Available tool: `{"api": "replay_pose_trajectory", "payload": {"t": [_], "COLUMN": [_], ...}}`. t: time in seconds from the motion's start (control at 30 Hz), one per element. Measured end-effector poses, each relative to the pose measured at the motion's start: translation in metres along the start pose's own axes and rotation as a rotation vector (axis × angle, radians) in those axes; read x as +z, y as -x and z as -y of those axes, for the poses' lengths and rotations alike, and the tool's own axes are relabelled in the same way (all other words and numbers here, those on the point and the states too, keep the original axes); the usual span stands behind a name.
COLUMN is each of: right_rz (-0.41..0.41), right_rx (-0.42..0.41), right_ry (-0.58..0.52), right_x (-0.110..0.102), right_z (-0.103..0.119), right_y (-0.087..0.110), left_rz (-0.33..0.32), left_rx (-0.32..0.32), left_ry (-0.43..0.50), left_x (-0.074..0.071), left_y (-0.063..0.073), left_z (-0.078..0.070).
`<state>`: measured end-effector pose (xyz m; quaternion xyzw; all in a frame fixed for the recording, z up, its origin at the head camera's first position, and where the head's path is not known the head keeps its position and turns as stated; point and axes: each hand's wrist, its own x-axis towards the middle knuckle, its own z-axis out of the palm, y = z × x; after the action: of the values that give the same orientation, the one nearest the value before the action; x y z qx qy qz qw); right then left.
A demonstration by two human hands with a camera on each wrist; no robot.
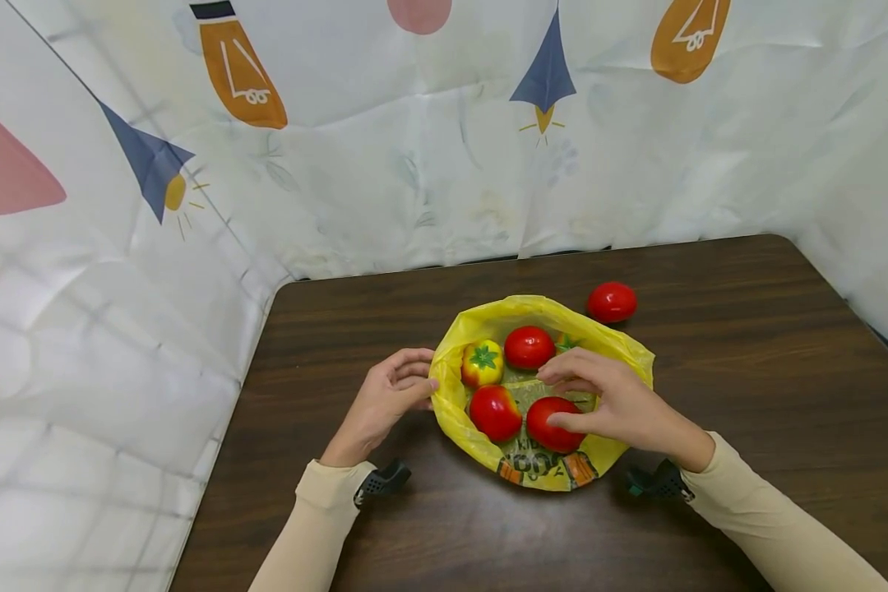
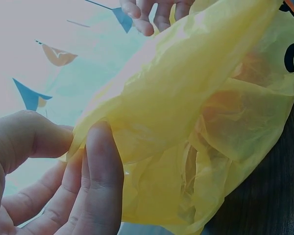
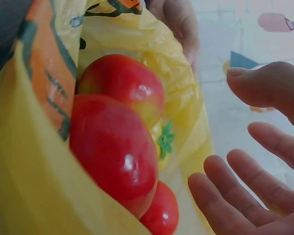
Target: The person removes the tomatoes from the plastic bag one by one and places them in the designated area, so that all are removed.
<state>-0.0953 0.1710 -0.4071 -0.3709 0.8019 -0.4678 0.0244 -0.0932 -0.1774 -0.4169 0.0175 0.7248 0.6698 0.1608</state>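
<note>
Right now we've got the left hand [image 1: 381, 403] pinching the left rim of the yellow bag [image 1: 518, 308], thumb against fingers. Right hand [image 1: 625, 403] is over the bag mouth, fingers apart. Front-right red tomato [image 1: 551, 427] sits in the bag below the right thumb; right wrist view shows us a gap. Loose tomato [image 1: 612, 302] is on the surface [image 1: 747, 329], just beyond the rim.

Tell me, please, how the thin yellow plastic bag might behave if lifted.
The thin yellow plastic bag will probably flop and fold, since its walls look creased and translucent. It may sag or tip if raised from one side, as several glossy, rounded red fruits lie inside and the left hand pinches only one edge.
</note>
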Motion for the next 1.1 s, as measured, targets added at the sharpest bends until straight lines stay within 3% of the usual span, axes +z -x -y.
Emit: {"api": "replay_pose_trajectory", "payload": {"t": [0.7,1.1], "right_rz": [0.061,0.077], "right_rx": [0.1,0.097], "right_ry": [-0.018,0.15], "right_x": [0.003,0.004], "right_z": [-0.011,-0.016], "right_y": [0.004,0.004], "left_rz": [-0.004,0.006], "left_rx": [-0.021,-0.013], "left_ry": [-0.019,-0.01], "left_x": [0.001,0.0], "left_y": [-0.003,-0.005], "left_z": [0.005,0.007]}}
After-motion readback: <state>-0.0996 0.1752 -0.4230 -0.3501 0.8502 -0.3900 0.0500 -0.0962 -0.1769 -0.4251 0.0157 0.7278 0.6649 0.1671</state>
